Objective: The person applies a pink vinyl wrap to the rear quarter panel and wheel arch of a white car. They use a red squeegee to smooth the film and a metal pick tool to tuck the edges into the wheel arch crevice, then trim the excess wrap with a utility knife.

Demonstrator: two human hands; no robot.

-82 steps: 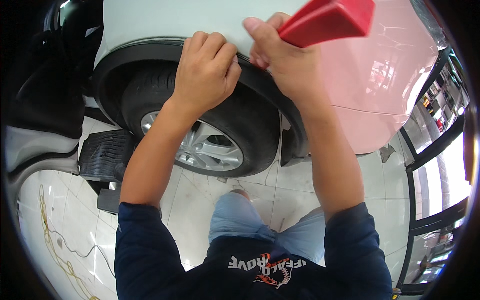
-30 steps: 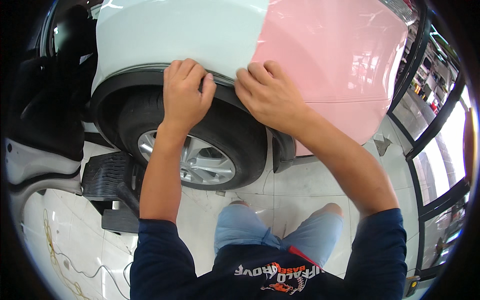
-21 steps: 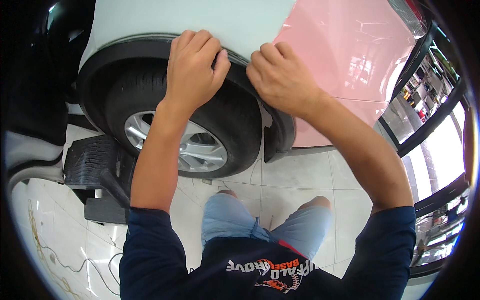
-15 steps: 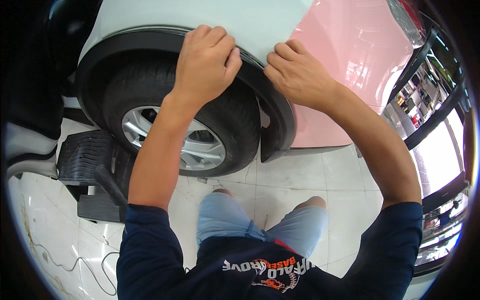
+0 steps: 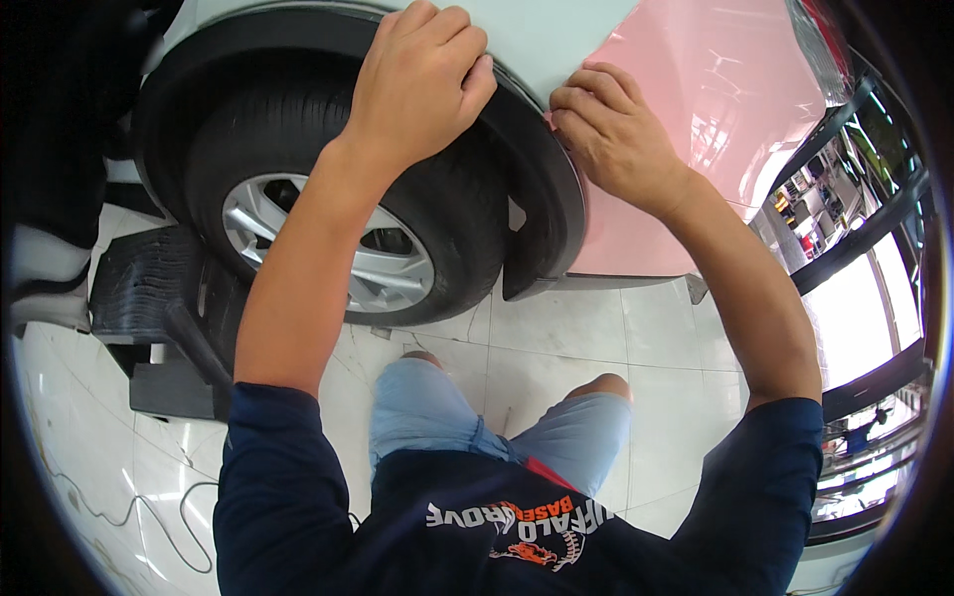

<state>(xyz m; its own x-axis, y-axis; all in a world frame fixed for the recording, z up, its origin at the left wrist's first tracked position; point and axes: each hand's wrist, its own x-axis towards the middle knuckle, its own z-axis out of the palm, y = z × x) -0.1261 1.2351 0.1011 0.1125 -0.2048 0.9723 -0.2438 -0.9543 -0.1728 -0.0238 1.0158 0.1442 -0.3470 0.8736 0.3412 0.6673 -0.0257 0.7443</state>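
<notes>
The black wheel arch trim (image 5: 248,45) curves over the rear tyre (image 5: 452,214) and its silver alloy wheel (image 5: 388,268). My left hand (image 5: 422,84) is closed at the upper edge of the trim, fingers curled over it where it meets the pale body panel (image 5: 556,35). Farther right, the curled fingers of my right hand (image 5: 616,124) press at the trim's edge, beside the pink-covered panel (image 5: 696,119). A small pink bit shows by its fingertips. What those fingers grip is hidden.
On the left, a black plastic step stool (image 5: 149,288) stands on the white tiled floor (image 5: 556,328) near the wheel. A thin cable (image 5: 149,507) lies at lower left. The tail light (image 5: 830,50) is at upper right, with dark-framed glazing (image 5: 874,298) below.
The car sits slightly higher and farther left in view. Both hands have shifted a little to the right along the arch, still closed.
</notes>
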